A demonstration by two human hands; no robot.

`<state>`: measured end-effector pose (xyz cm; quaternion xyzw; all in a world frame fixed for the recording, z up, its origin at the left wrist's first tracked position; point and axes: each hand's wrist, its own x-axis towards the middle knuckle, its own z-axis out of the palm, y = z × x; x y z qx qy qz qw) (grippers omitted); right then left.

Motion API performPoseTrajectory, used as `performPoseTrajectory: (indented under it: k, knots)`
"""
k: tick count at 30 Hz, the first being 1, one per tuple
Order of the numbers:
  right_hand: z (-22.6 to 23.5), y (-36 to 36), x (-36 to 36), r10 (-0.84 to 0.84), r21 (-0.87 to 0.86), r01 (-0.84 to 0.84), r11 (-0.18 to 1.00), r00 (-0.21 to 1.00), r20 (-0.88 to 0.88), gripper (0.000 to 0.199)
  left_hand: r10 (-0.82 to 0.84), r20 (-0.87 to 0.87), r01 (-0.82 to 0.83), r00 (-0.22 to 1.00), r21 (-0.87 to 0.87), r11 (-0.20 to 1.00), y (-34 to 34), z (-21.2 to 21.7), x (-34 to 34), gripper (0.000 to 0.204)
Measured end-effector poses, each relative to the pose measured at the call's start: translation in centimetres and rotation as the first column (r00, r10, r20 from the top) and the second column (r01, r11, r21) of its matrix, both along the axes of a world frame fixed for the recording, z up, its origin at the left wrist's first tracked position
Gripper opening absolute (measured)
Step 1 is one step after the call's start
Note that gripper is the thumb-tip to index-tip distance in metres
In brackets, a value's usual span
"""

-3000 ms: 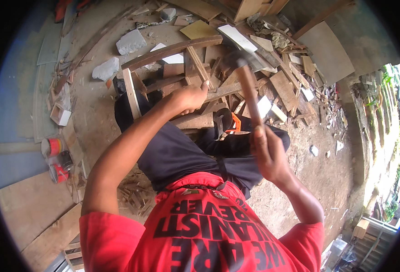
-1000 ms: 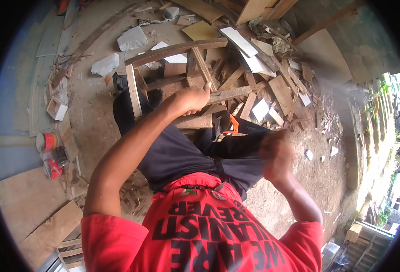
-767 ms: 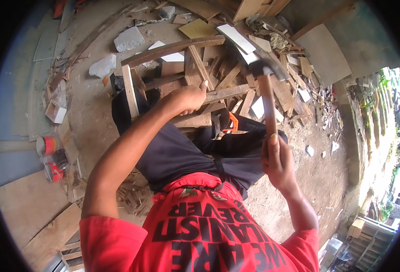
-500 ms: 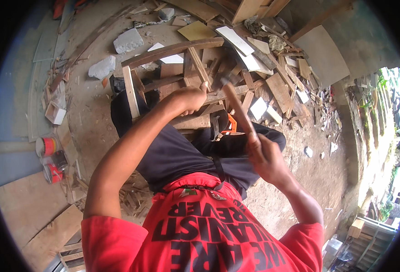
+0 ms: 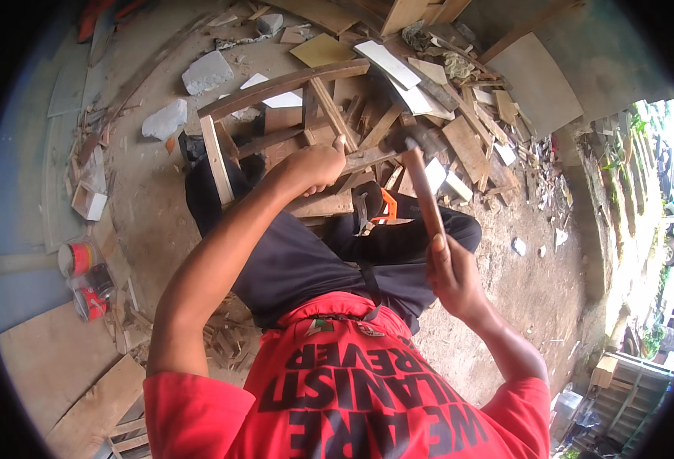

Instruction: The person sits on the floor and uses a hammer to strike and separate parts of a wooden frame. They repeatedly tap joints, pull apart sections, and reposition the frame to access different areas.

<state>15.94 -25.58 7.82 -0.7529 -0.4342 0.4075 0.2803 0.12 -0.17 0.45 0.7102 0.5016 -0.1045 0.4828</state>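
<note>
Brown wooden frame (image 5: 329,113), far rail (image 5: 276,86) curved, extends ahead of left hand (image 5: 318,167) gripping it; right hand (image 5: 454,275) clasps hammer (image 5: 426,191).

The person wears a red shirt (image 5: 337,409) with short sleeves (image 5: 195,409) and big black letters (image 5: 350,392) on the front. The pants (image 5: 279,252) are dark, and a thin black strap (image 5: 370,281) hangs at the waist.

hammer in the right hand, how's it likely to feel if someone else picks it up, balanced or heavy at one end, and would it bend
The hammer is probably head-heavy: its dark, somewhat blurred head looks like metal, on a slim handle. It should feel stiff, since the handle looks like straight, solid wood.
</note>
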Motion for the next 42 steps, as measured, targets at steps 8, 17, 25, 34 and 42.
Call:
performPoseTrajectory:
  k: [8, 17, 25, 34, 42]
  knots:
    - [-1.9, 2.7, 0.0, 0.092, -0.027, -0.092, 0.995, 0.996, 0.012, 0.049, -0.189, 0.108, 0.194, 0.976, -0.036, 0.98, 1.0, -1.2, -1.5, 0.079]
    - [8.1, 4.6, 1.8, 0.046, 0.313, -0.025, 0.95, 0.997, -0.061, 0.054, -0.275, -0.103, 0.293, 0.956, 0.292, 0.911, -0.7, 0.5, -1.9, 0.042]
    - [6.1, 3.4, 2.9, -0.022, 0.573, 0.068, 0.817, 0.996, -0.086, 0.063, -0.265, -0.007, 0.251, 0.964, 0.346, 0.904, -0.9, 0.8, -2.0, 0.054]
    - [-19.7, 4.7, 1.5, -0.409, 0.439, 0.481, 0.759, 0.877, -0.254, 0.03, -0.188, -0.108, 0.216, 0.976, 0.563, 0.798, -3.3, 0.8, -0.2, 0.061]
    - [-30.6, 4.7, -1.8, -0.53, 0.1, 0.619, 0.779, 0.735, -0.424, 0.031, -0.427, 0.368, -0.206, 0.826, 0.902, 0.379, -7.9, -1.8, -1.5, 0.022]
